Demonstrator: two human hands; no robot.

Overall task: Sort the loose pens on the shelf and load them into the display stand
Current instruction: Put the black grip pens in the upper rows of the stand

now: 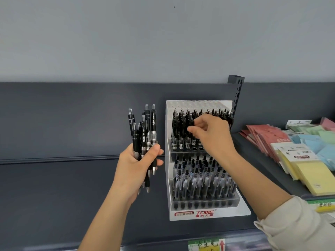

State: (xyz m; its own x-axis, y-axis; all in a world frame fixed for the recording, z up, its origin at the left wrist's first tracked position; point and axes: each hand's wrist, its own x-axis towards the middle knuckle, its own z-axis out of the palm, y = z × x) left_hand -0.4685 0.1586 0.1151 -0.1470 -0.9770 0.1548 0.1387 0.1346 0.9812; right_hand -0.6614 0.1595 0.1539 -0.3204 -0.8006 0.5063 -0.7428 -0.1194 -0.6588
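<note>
Gripping a bundle of black pens (145, 134) in left hand (137, 165), right hand (212, 134) fingers pinching one pen at display stand (204, 213) upper tier

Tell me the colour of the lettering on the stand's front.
Red, on the display stand, seen in the head view.

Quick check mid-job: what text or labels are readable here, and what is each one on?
"TOME": red, front of the display stand.
Chinese characters beneath it: too small.
Pens in the left hand: white print, blurred.
Sticky-note pack label: blurred.
Shelf-edge tag: handwritten, unclear; red arrow.
</note>
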